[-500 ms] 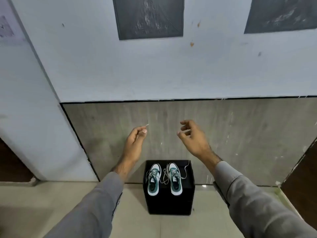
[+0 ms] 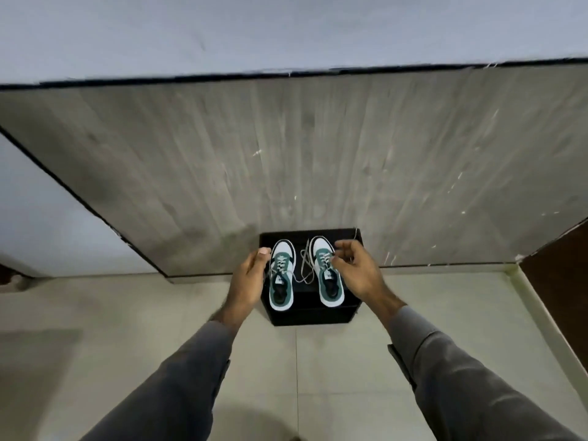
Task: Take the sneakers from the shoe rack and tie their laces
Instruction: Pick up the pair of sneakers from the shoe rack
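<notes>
Two white and green sneakers stand side by side, toes to the wall, on a low black shoe rack (image 2: 310, 316). Their grey laces lie loose and untied between them. My left hand (image 2: 249, 280) is right beside the outer side of the left sneaker (image 2: 281, 275), thumb up by its toe, fingers curved. Over the outer side of the right sneaker (image 2: 327, 272) is my right hand (image 2: 358, 273), its curled fingertips at the laces. Neither hand visibly grips anything.
The rack stands against a grey wood-grain wall panel (image 2: 286, 160) on a pale tiled floor (image 2: 318, 377). A dark brown door or panel (image 2: 560, 268) is at the right. Grey sleeves cover both forearms.
My view has tilted down and closer to the rack. Both hands have dropped from in front of the wall to the sides of the sneakers.
</notes>
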